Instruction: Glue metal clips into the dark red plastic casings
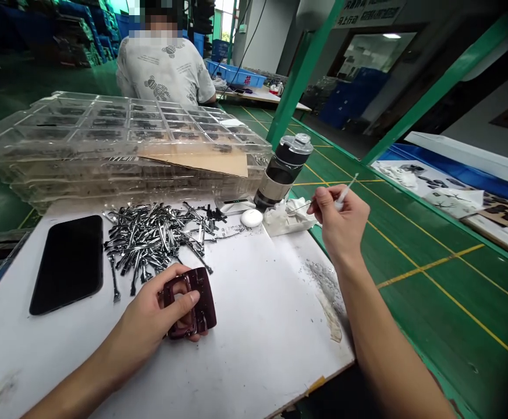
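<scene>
While my left hand (144, 317) grips a dark maroon plastic frame (190, 302) against the counter (258, 331), thumb across its open centre, my right hand (338, 227) is raised at the counter's far edge, pinching a slim white stick (344, 198) between finger and thumb. Item: the frame, on the counter just in front of a loose heap of chromed metal parts (151, 238), none of them sorted into rows. Item: a crumpled white tissue (280, 216) on a white pad (291, 226), just below the stick's thin wire tip. Item: a round white puck (252, 217) beside the pad. Item: a black smartphone (68, 265), face down or dark, left of the heap. Item: a stack of clear plastic trays (127, 157) behind the heap, a cardboard sheet (201, 163) tucked between layers, with dark contents in the top pockets too dim to identify. Item: an insulated bottle (282, 171), upright at the stack's right end. Condition: heap unworked in bulk, with one frame in hand.
</scene>
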Demonstrator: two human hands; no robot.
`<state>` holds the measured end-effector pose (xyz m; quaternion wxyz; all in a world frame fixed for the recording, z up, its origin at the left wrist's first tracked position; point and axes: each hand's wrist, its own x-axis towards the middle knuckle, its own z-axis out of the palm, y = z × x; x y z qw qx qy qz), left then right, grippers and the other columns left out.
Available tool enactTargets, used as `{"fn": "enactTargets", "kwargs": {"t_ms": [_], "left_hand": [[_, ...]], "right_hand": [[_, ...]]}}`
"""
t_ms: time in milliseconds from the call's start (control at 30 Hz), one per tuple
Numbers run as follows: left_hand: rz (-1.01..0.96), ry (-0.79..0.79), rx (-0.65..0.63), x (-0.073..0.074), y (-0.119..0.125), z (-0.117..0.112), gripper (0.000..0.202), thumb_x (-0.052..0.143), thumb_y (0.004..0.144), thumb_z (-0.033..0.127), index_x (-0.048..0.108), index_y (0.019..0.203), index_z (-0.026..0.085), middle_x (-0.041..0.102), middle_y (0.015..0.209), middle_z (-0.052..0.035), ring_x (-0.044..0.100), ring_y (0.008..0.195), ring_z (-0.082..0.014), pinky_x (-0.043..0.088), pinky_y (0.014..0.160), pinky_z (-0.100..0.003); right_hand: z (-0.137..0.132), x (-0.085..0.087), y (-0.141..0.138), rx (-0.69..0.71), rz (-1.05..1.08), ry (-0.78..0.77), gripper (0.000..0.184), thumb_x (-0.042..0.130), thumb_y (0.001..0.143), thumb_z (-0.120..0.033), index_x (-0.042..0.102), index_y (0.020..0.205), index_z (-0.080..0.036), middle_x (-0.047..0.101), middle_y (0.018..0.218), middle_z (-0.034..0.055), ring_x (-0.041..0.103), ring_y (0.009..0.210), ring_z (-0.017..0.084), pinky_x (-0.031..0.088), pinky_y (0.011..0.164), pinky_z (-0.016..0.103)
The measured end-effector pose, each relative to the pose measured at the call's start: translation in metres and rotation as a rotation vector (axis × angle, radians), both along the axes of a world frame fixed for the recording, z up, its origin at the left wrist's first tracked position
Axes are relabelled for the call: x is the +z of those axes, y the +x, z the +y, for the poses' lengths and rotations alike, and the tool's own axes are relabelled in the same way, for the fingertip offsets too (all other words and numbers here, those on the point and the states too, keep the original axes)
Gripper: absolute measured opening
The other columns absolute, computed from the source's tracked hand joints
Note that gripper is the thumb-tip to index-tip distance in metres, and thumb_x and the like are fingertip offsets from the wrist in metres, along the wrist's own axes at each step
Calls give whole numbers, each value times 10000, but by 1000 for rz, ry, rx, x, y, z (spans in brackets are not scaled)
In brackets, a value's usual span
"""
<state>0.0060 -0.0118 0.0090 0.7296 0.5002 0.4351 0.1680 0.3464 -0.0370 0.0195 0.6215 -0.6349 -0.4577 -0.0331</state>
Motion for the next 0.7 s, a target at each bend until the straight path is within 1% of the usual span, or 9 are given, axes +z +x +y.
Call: {"fn": "enactTargets", "kwargs": {"t_ms": [100,200,300,367,433,533,567,633,700], "left_hand": [[-3,46,-15,-1,-1,1,301,722,840,416,568,1027,237,713,700,13,706,606,-210,567,651,-313],[-42,45,-38,1,-4,3,254,685,890,410,546,1020,242,704,734,24,725,637,-206,566,655,-297],[-117,47,-88,4,-8,5,200,649,925,379,540,1012,235,677,763,22,725,680,-209,590,667,-320],[-168,76,-103,3,-9,5,173,616,946,377,547,1011,231,661,795,13,726,702,-219,606,662,-345],[-206,115,-99,0,-10,4,165,603,954,382,557,1007,233,643,813,15,727,679,-215,607,632,-341],[-231,166,-62,-7,-10,3,179,622,944,398,574,1017,241,633,841,18,732,665,-211,614,606,-334],[-233,189,-40,-10,-10,3,186,628,941,402,583,1025,243,633,863,15,736,689,-215,626,619,-344],[-232,247,17,-16,-9,4,196,640,935,402,600,1047,247,633,898,9,732,739,-216,649,660,-370],[-230,292,56,-20,-8,6,216,646,934,401,606,1084,251,637,900,8,719,749,-204,660,687,-380]], "right_hand": [[0,-3,-3,-52,-124,-121,323,679,909,-465,636,744,-191,619,590,-6,495,492,127,374,499,258],[-1,-1,-8,-64,-165,-196,247,737,869,-435,705,915,-194,613,604,-20,538,525,147,409,559,277],[-4,3,-24,-185,-242,-123,422,822,795,-418,702,1146,-216,587,625,-36,520,553,157,404,597,295],[-6,5,-45,-164,-277,-75,361,804,819,-400,717,1118,-217,571,630,-35,474,543,144,378,580,290],[-8,5,-70,83,-245,-155,205,764,860,-355,737,1000,-207,565,625,-33,455,532,127,353,546,274],[-9,-1,-109,646,-104,-442,123,748,872,-309,728,880,-188,626,678,-16,515,590,123,378,550,248],[-8,-5,-120,796,-56,-527,125,745,873,-302,718,852,-182,638,691,-14,525,611,123,390,563,242],[-6,-11,-136,955,21,-618,147,730,884,-293,695,809,-172,628,682,-18,514,627,118,397,587,236],[-4,-16,-143,985,79,-626,174,716,895,-297,675,788,-165,606,668,-23,499,633,114,396,606,235]]}}
